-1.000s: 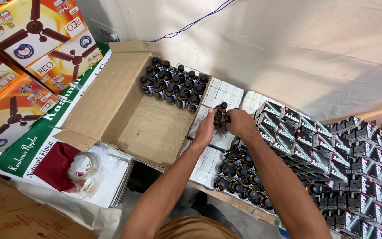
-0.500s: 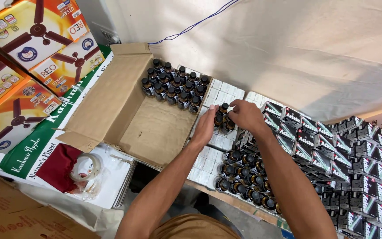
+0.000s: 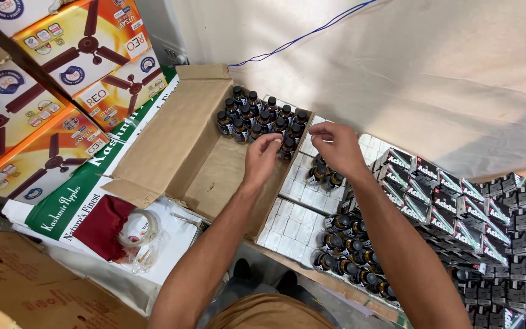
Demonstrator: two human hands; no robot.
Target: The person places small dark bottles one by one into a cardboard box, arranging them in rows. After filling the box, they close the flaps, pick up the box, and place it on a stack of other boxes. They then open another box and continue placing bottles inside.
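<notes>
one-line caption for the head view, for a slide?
Left hand sets a small dark bottle beside others in an open cardboard box; right hand hovers empty nearby.

Carton point(image 3: 171, 152) floor bare at left, bottles point(image 3: 257, 119) crowd far corner — flaps ring it.

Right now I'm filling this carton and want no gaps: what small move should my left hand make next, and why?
Probably lower the left hand and seat its bottle against the packed bottles in the cardboard box; it hovers at that cluster's edge, with bare box floor beside it.
</notes>
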